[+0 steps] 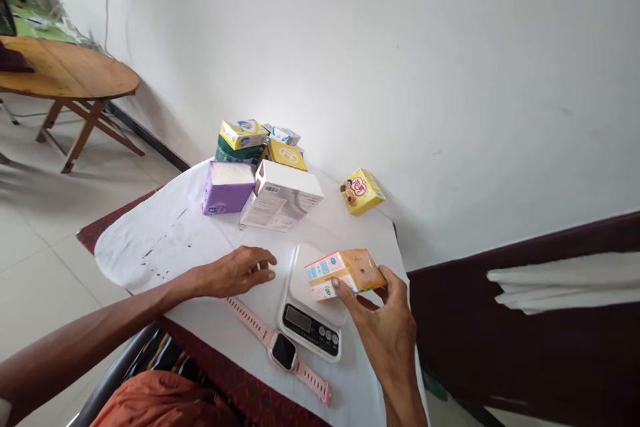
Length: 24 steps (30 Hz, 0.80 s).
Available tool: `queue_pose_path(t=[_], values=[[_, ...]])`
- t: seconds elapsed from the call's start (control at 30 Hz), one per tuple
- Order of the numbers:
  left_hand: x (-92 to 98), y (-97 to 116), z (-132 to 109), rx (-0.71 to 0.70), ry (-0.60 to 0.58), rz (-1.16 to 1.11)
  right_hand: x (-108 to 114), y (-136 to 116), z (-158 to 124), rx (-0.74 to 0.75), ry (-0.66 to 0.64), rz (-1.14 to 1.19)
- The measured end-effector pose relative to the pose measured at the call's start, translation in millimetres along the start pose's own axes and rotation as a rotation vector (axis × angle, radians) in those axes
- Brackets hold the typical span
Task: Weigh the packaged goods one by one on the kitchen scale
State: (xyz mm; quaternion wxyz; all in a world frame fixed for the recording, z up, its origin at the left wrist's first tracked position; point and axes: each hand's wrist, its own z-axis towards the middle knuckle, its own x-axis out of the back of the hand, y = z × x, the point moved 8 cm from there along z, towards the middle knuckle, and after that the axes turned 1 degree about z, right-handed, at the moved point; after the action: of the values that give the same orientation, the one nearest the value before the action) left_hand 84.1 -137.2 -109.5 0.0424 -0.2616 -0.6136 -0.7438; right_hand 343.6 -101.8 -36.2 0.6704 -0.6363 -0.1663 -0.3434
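My right hand grips a small orange-and-white box with coloured print, thumb on its near side and fingers around its right end. The box is over the platform of a white digital kitchen scale; whether it touches the platform I cannot tell. To the left of the scale, my left hand hovers or rests with fingers loosely apart and nothing in them. A pink smartwatch lies face up in front of the scale, its strap stretched out. The scale's display looks dark.
At the back stand a white box, a purple tissue pack, a yellow-and-white box on a green container, and a mustard box. A yellow box sits apart near the wall. Further left is a wooden table.
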Motion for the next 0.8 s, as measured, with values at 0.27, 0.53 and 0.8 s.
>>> queue_pose_path(t=[0.27, 0.53, 0.8], values=[[6.9, 13.5, -83.0, -0.017, 0.146, 0.202, -5.4, -28.0, -9.5, 0.020, 0.014, 0.082], [-53.3, 17.4, -76.8, -0.044, 0.131, 0.285, -105.6, -106.9, -45.7, 0.335, -0.322, 0.291], [-64.5, 13.5, -77.5, -0.074, 0.138, 0.343, -177.6, -143.5, -71.3, 0.470, -0.271, 0.269]])
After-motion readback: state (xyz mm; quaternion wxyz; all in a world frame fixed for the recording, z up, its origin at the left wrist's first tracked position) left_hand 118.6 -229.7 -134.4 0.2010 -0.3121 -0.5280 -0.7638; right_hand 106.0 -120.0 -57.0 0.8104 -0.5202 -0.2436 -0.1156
